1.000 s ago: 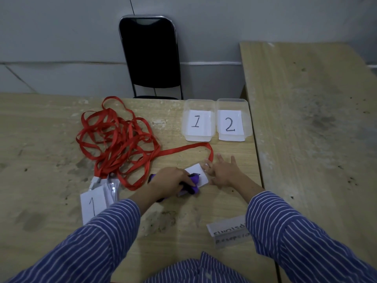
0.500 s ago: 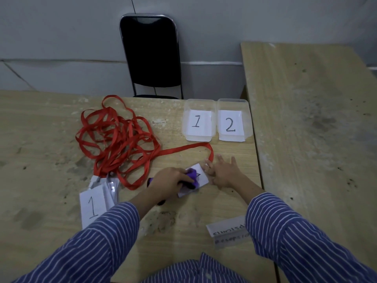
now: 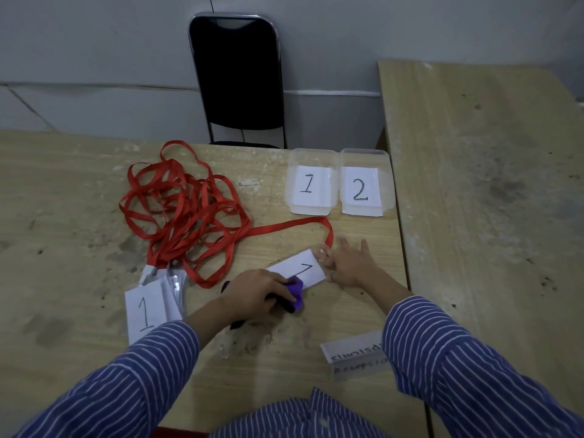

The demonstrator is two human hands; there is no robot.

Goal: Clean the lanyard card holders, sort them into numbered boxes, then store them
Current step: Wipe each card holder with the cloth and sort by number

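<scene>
Purple cloth [image 3: 295, 294], gripped in left hand [image 3: 256, 290], has slid back toward the near end of the card holder [image 3: 298, 269], uncovering its number (wipe pass nearly done). Right hand [image 3: 349, 263], fingers flat, pins the far end; numbered boxes [image 3: 311, 181] lie beyond.

Two clear boxes stand side by side, box 1 [image 3: 311, 181] and box 2 [image 3: 363, 181]. One card holder [image 3: 303, 270] lies between two hands, the left hand [image 3: 252, 292] and the right hand [image 3: 350, 263]. One purple cloth [image 3: 295, 292]. The stack of holders [image 3: 151, 308] at the left perhaps holds several; the layers blur. One tangle of red lanyards [image 3: 186, 216], strands uncountable. One chair [image 3: 235, 77]. Two counters, the near counter [image 3: 63, 216] and the side counter [image 3: 489, 184].
</scene>
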